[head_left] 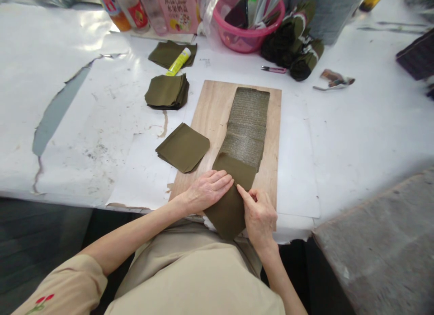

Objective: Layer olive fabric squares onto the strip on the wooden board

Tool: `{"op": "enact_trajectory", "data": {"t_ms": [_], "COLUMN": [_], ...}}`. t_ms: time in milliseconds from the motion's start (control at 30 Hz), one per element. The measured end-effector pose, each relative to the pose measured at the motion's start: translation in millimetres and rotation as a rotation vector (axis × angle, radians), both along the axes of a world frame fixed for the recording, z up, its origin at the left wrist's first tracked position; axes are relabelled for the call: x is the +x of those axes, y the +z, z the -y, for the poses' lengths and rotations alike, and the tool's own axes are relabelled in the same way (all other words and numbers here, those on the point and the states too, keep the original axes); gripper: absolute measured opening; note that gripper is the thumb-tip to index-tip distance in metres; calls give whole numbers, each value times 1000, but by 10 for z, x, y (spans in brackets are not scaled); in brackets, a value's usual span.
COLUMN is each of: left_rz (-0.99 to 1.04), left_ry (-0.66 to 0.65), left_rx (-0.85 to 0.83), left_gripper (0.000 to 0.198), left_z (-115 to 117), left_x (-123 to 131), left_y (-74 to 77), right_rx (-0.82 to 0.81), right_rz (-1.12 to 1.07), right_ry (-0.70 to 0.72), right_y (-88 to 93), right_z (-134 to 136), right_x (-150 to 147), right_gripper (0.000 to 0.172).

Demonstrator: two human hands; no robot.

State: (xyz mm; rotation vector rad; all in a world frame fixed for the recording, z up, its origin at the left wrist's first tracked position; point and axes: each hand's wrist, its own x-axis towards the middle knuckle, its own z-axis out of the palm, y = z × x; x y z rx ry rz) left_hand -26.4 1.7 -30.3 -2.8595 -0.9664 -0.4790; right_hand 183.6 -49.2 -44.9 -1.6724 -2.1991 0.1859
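Observation:
An olive-green fabric piece [228,215] lies at the near edge of the wooden board [212,109] and hangs slightly over it toward my body. My left hand [209,188] rests flat on its upper left, fingers stretched out together. At its right side, my right hand [259,211] has the index finger extended to a crease near my left fingertips, with the other fingers curled at the fabric's edge. Beyond the crease is another smooth olive section [237,168]. Farther up the board runs a strip of olive fabric [249,118] with a shiny, streaked surface.
Left of the board sit stacks of olive fabric pieces [183,147], [166,91]; a yellow glue stick [179,62] leans on the farthest pile [162,54]. Behind are a pink basket [240,37], dark yarn bundles [301,62] and thread snips [274,69]. A grey surface [383,247] stands at right.

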Motion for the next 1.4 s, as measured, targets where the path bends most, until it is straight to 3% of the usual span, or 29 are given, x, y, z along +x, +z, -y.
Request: {"op": "enact_trajectory", "data": {"t_ms": [300, 633, 833, 1033, 1300, 1400], "left_rz": [-42, -57, -88, -80, -89, -86], "left_ry": [19, 6, 6, -65, -51, -114], "left_rx": [5, 34, -31, -40, -40, -48], "left_gripper": [27, 25, 29, 28, 30, 29], "left_z": [9, -4, 6, -22, -32, -52], "left_x": [11, 43, 23, 37, 44, 55], "left_y": [-34, 71, 84, 80, 136, 110], "right_rx": [-9, 14, -7, -6, 32, 12], "right_rz": [-54, -115, -141, -102, 13, 6], "right_ry": [19, 38, 20, 34, 58, 76], "right_y": [-2, 12, 39, 34, 11, 22], "right_z": [2, 8, 29, 51, 68, 60], "right_x": [42, 83, 164, 199, 209, 234], "right_gripper": [36, 32, 28, 32, 36, 36]}}
